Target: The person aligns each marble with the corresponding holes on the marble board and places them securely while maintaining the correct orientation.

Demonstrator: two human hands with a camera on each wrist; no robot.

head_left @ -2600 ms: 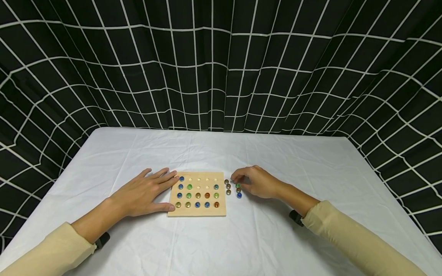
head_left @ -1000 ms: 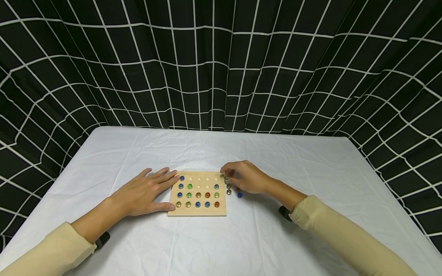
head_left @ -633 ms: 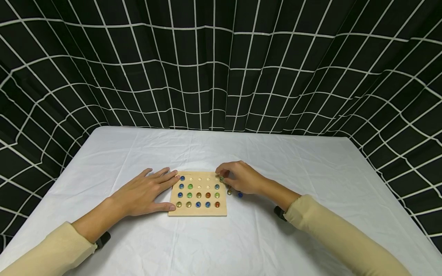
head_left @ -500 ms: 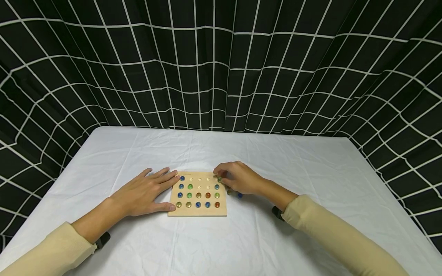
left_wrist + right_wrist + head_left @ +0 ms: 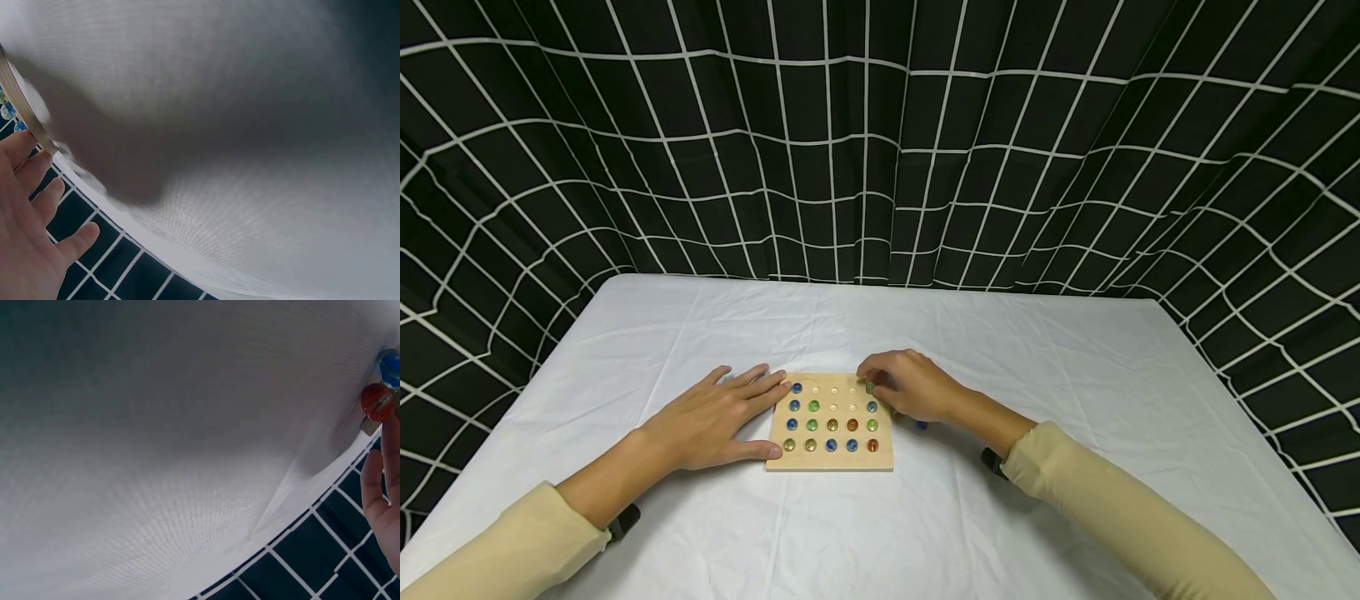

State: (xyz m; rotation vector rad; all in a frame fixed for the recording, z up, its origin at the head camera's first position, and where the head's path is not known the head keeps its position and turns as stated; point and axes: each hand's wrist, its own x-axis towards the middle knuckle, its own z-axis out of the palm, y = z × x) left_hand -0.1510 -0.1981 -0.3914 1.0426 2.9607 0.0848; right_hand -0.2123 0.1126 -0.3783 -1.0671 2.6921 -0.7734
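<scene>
The left hand [image 5: 711, 419] lies flat on the white cloth-covered counter [image 5: 880, 517], fingers straight and spread, with the fingertips and thumb touching the left edge of the square pale wooden board with rows of round hollows [image 5: 830, 461]. The board sits near the middle of the counter, a little toward its near edge. Glass marbles in blue, green, amber and red fill the three near rows of hollows; in the far row a blue marble [image 5: 797, 387] sits at the left end and the hollows beside it show bare wood.

At the right end of that far row, the right hand [image 5: 906, 390] curls its fingers over the board's far right corner, thumb and forefinger pinching a small green glass marble [image 5: 870, 387]; whether the marble already rests in its hollow is hard to tell from the head view. Just off the board's right edge, a loose blue marble [image 5: 922, 426] peeks out from under the hand. Both forearms wear beige sleeves [image 5: 1120, 517].
</scene>
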